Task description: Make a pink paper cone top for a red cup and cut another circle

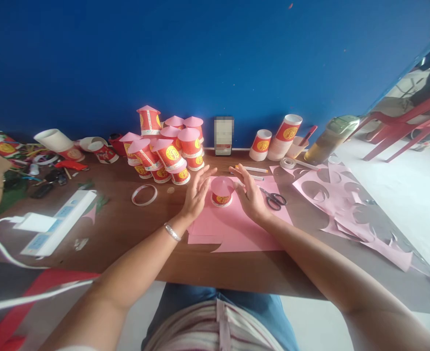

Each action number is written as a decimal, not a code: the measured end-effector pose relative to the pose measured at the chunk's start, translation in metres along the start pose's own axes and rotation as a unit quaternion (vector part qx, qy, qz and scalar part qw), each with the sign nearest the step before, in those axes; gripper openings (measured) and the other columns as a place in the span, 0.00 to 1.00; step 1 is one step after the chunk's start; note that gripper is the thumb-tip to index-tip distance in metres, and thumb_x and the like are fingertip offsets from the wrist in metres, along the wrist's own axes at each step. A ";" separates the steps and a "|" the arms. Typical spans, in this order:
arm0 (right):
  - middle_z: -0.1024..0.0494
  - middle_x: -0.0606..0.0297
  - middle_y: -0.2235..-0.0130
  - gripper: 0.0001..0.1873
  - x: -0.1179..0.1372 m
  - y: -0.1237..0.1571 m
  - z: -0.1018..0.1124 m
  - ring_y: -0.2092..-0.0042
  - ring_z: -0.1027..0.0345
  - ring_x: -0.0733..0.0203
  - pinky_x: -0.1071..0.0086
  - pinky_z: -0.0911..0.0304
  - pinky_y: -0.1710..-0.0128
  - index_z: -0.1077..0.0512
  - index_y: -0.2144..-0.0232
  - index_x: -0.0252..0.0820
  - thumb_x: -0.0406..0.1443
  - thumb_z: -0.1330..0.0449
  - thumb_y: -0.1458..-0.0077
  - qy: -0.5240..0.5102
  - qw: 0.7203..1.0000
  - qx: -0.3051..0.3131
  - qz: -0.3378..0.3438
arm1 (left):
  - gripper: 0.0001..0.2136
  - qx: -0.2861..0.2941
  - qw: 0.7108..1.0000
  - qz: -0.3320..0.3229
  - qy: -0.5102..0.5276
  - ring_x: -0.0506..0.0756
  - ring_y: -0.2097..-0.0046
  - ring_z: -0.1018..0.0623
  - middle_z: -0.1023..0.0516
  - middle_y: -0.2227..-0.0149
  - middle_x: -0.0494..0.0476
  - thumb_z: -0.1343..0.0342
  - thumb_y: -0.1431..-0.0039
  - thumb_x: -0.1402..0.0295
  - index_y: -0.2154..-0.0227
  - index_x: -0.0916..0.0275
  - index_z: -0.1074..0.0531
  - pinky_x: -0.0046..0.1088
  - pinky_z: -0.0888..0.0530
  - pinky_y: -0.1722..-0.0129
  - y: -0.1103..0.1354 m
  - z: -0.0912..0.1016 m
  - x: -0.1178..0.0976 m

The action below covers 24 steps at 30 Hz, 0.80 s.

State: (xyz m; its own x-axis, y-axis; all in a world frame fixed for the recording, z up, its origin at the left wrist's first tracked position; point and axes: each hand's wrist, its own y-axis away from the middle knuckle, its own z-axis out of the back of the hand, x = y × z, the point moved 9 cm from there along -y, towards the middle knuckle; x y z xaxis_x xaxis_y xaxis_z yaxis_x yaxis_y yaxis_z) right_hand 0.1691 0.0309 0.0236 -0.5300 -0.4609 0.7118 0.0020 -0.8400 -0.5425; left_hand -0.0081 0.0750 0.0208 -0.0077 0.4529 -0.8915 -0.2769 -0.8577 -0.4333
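Black scissors (272, 198) near wide-spread right hand (250, 196); left hand (197, 194) likewise; cup (222, 196) between, perhaps touched.

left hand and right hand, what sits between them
In the head view, a red cup with a pink cone top stands between the left hand and the right hand, on pink paper.

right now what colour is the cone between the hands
The cone is pink, in the head view.
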 end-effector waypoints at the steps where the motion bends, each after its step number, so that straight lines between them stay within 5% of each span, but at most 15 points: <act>1: 0.27 0.51 0.33 0.34 0.007 0.001 -0.001 0.30 0.35 0.46 0.41 0.36 0.33 0.53 0.24 0.47 0.47 0.51 0.25 0.034 0.999 0.003 0.028 | 0.23 0.002 1.000 -0.014 -0.017 0.61 0.33 0.25 0.24 0.36 0.66 0.49 0.25 0.55 0.33 0.57 0.36 0.47 0.28 0.34 0.001 -0.001 -0.004; 9: 0.35 0.46 0.28 0.40 0.025 0.011 -0.020 0.27 0.42 0.40 0.38 0.41 0.30 0.62 0.22 0.40 0.48 0.52 0.26 0.196 0.970 0.054 0.133 | 0.22 0.024 0.971 -0.112 -0.211 0.62 0.33 0.25 0.22 0.38 0.66 0.54 0.23 0.59 0.32 0.60 0.37 0.52 0.31 0.32 0.008 -0.010 -0.019; 18: 0.34 0.41 0.29 0.38 0.020 0.011 -0.021 0.29 0.40 0.39 0.37 0.40 0.31 0.52 0.24 0.36 0.49 0.52 0.26 0.206 0.969 0.064 0.118 | 0.21 0.032 0.972 -0.104 -0.206 0.61 0.35 0.23 0.20 0.40 0.65 0.52 0.23 0.60 0.33 0.60 0.36 0.50 0.27 0.34 0.006 -0.008 -0.016; 24: 0.35 0.46 0.29 0.38 0.020 0.010 -0.018 0.28 0.40 0.39 0.36 0.42 0.30 0.49 0.25 0.42 0.52 0.51 0.28 0.174 0.978 0.058 0.100 | 0.22 0.036 0.978 -0.109 -0.176 0.61 0.32 0.26 0.24 0.35 0.67 0.54 0.23 0.59 0.32 0.59 0.37 0.48 0.26 0.35 0.005 -0.011 -0.018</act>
State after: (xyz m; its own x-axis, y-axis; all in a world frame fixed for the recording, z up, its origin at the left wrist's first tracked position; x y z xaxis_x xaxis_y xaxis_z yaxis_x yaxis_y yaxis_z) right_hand 0.1435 0.0189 0.0244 -0.7661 -0.5104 0.3905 0.2200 -0.7792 -0.5869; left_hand 0.0008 0.0603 0.0329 -0.2674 0.6901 -0.6725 -0.3760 -0.7173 -0.5865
